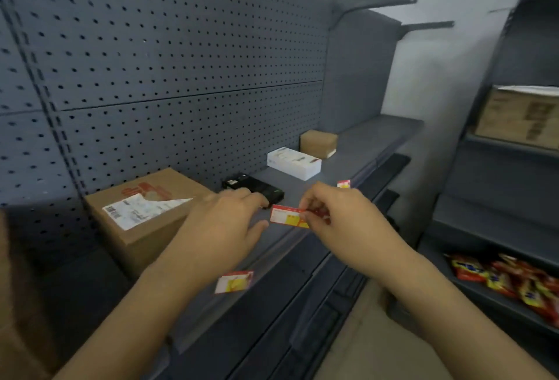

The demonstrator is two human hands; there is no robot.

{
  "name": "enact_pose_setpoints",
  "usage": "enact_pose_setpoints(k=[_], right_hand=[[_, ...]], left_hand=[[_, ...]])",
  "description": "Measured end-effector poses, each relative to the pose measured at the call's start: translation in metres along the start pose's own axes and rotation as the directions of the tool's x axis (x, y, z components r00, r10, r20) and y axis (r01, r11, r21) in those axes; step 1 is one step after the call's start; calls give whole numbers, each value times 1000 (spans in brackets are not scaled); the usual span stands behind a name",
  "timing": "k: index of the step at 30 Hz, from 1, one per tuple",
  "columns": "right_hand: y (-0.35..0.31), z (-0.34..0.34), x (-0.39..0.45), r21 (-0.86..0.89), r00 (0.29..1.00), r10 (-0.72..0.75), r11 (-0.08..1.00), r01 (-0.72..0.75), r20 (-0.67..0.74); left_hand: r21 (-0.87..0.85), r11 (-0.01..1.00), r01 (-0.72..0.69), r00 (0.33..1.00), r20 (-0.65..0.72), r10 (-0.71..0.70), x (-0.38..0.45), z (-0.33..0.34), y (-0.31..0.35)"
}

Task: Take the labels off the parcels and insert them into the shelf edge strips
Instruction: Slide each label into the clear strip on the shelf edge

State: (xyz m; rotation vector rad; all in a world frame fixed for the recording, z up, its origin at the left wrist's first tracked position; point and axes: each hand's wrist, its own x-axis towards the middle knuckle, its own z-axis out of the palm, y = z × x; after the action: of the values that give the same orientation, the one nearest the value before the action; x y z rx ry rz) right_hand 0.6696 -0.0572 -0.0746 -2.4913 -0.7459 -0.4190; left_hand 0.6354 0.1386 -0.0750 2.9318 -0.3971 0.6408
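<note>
Label (287, 216), red, white and yellow: pinched by its right end in the right hand (335, 216), fingers closed on it, held flat above the shelf (357, 149), seemingly for seating in the edge strip (272, 261). Left hand (230, 222): fingers spread, empty, just beside the label, likely to steady it. Second label (234, 281): already in the strip. Parcels: cardboard box (142, 213), white box (293, 163).

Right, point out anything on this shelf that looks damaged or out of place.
The white shipping label on the big cardboard box is partly peeled, its right end lifted off the top. A price tag in the shelf edge strip sits tilted. Nothing looks spilled.
</note>
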Motion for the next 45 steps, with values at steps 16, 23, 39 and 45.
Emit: enact_pose_setpoints(k=[16,23,39,45], right_hand=[[227,-32,41,-62,977,210,975,-212,-44],[305,-28,101,-70,965,262,962,-263,-23],[486,-27,205,66,973,184,979,-195,142],[536,-18,253,132,971,90,984,-121,222]], left_hand=[[-110,978,-177,982,48,183,198,153,107],[-152,974,-167,980,84,182,285,207,102],[-89,996,-25,983,181,40,432,307,132],[-5,998,57,980,192,-55,475,332,144]])
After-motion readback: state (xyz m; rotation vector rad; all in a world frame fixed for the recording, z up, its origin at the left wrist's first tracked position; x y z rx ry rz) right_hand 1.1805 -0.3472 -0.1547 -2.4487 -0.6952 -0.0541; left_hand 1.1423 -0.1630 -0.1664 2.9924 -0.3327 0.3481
